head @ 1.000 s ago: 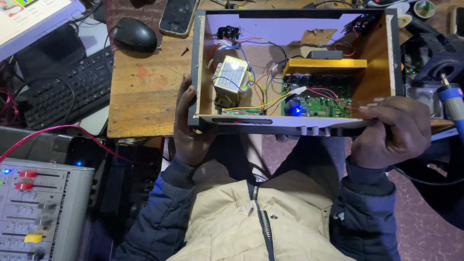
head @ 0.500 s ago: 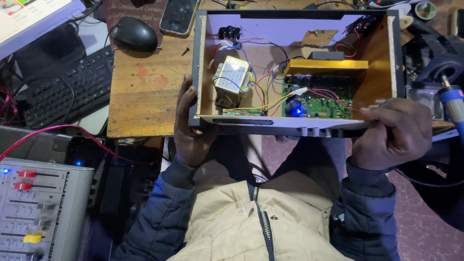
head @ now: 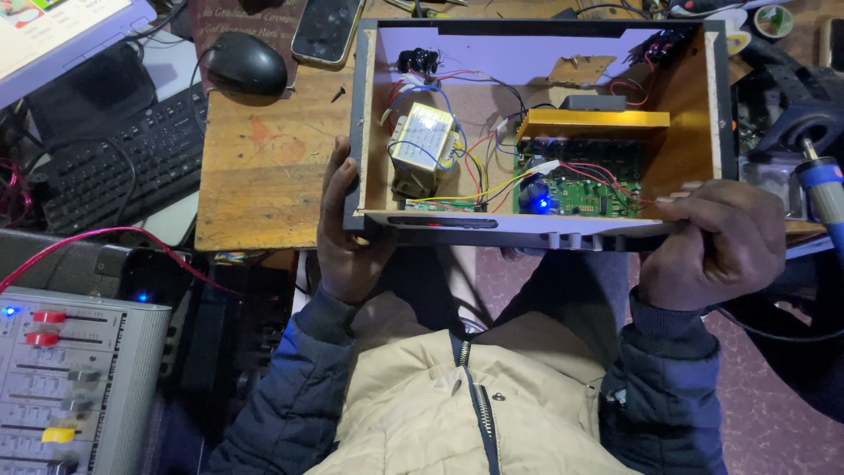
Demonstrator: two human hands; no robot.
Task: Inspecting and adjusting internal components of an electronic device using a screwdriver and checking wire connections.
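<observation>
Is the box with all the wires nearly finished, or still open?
Still open. Done: a transformer and green circuit board sit wired inside the wooden case, and a blue light glows. In hand: the left hand and right hand grip its front edge. Left: no cover on top.

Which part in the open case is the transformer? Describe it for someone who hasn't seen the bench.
Find the open wooden case that both hands hold over the bench edge. In its left half, near the left hand, sits the transformer: a pale metal block with coloured wires, unlike the flat green circuit board on the right.
</observation>
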